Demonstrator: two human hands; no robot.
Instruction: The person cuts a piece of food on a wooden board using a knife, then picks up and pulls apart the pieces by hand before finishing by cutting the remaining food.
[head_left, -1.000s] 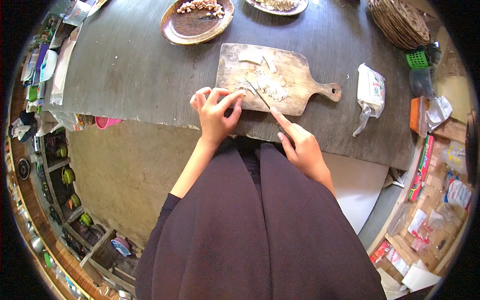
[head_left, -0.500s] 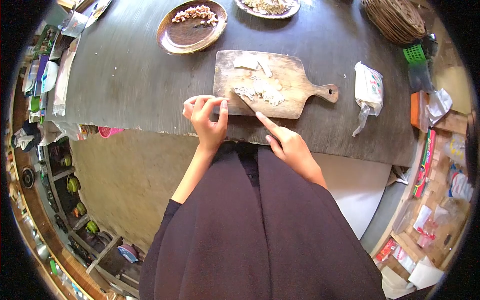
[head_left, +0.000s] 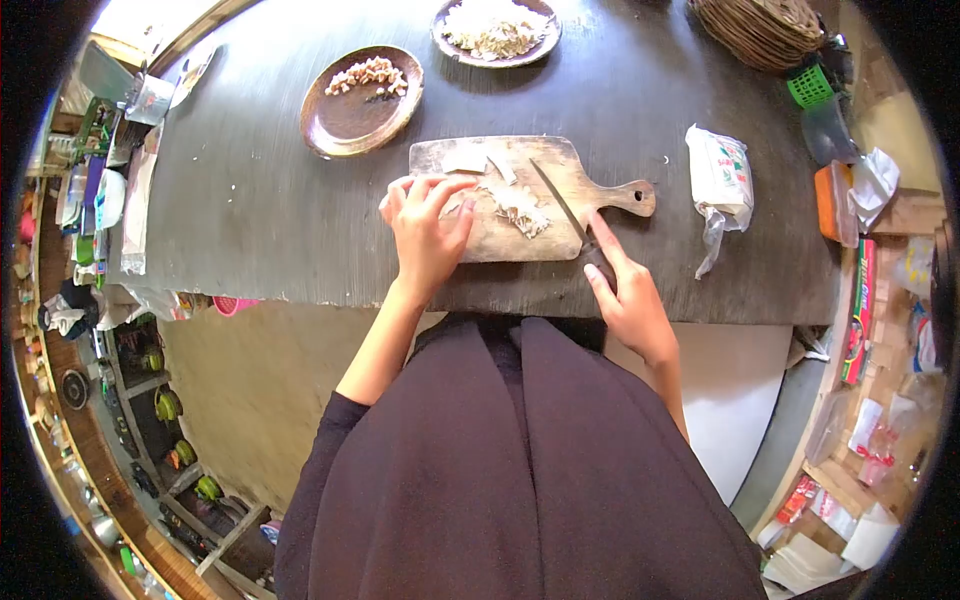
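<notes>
On the wooden cutting board [head_left: 480, 246] lies a small pile of finely chopped pale pieces [head_left: 524, 214]. Behind the pile are larger pale slabs [head_left: 465, 160]. My left hand [head_left: 428, 225] is over the board's left part, fingers curved toward the pile and thumb apart, with nothing visible in it. My right hand [head_left: 635, 300] grips a knife [head_left: 558, 200] by its dark handle, index finger stretched along it. The blade slants up and left across the board's right side, apart from the pile.
Behind the board stand a brown plate [head_left: 345, 132] of chopped pieces and another plate [head_left: 490, 61] heaped with pale shreds. A white plastic packet [head_left: 720, 180] lies right of the board's handle. A woven stack [head_left: 765, 30] and green basket [head_left: 810, 87] sit far right.
The knife and my right hand have moved right, away from the chopped pile. My left hand has shifted onto the board, its fingers now over the left part. The view has shifted slightly.
</notes>
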